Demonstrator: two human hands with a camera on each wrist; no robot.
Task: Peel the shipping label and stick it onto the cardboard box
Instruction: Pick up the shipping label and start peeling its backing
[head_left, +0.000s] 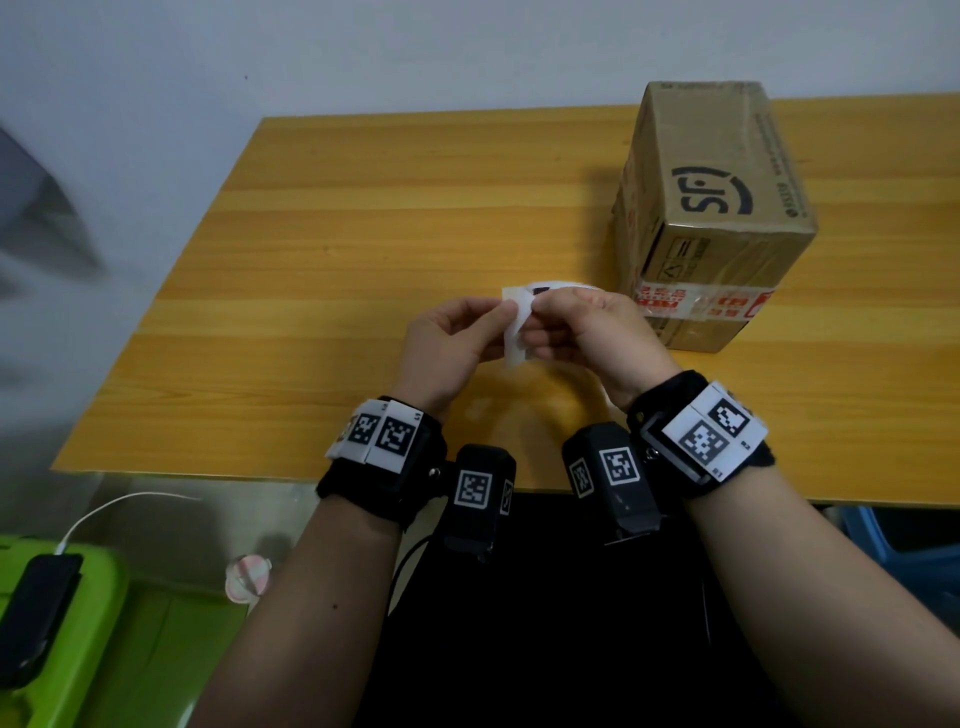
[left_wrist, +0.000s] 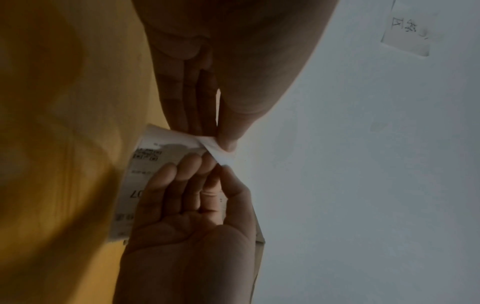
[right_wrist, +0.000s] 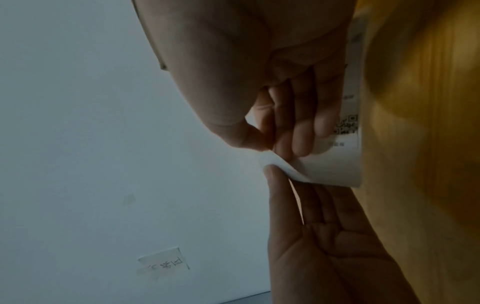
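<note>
Both hands hold a white shipping label (head_left: 514, 338) just above the wooden table (head_left: 363, 234). My left hand (head_left: 506, 310) pinches a lifted corner of the label (left_wrist: 161, 148) between thumb and fingers. My right hand (head_left: 537, 306) grips the rest of the sheet, its fingers curled over the printed side (right_wrist: 348, 125). In the left wrist view the left hand (left_wrist: 226, 144) comes from the top and the right hand (left_wrist: 205, 162) from below. The brown cardboard box (head_left: 717, 208), with a black logo and red printed tape, stands just right of the hands.
A green plastic bin (head_left: 104, 623) with a black device (head_left: 36, 613) and a white cable (head_left: 130, 499) sits at the lower left, below the table's edge. A small pink-and-white object (head_left: 248, 577) lies beside it. A taped note (right_wrist: 166, 263) hangs on the wall.
</note>
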